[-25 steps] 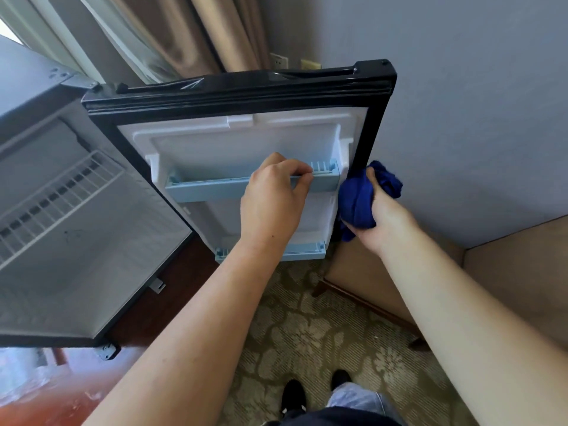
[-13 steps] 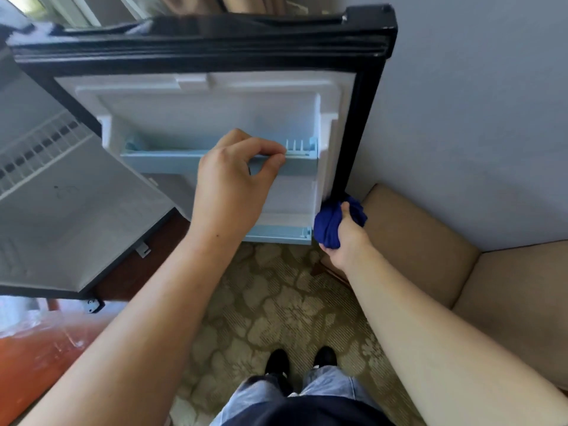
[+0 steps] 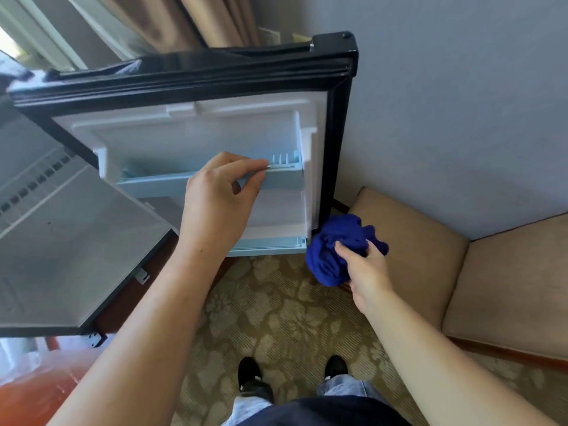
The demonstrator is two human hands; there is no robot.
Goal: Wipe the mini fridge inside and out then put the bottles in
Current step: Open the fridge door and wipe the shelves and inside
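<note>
Two hands busy here, and it looks like the door-wiping step is in hand, no bottles anywhere in view yet. The left hand (image 3: 219, 198) is pinching the pale blue door shelf rail (image 3: 159, 182), thumb under the front lip and fingertips (image 3: 261, 163) curled over the top edge, wrist bent down, so it seems to be steadying the open fridge door (image 3: 215, 136). The right hand (image 3: 365, 272) has its fingers wrapped tight round a bunched-up blue cloth (image 3: 335, 241), which sits just past the knuckles and touches the door's lower outer corner, right at the black edge frame (image 3: 338, 142). That arm reaches in from low on the right, palm turned toward the door.

My guess for the next move: drag the cloth along the bottom edge or back up the side, keeping the pinch firm so the door doesn't swing. The fridge cavity (image 3: 76, 229) sits open well off to the left of the left fingers.
</note>
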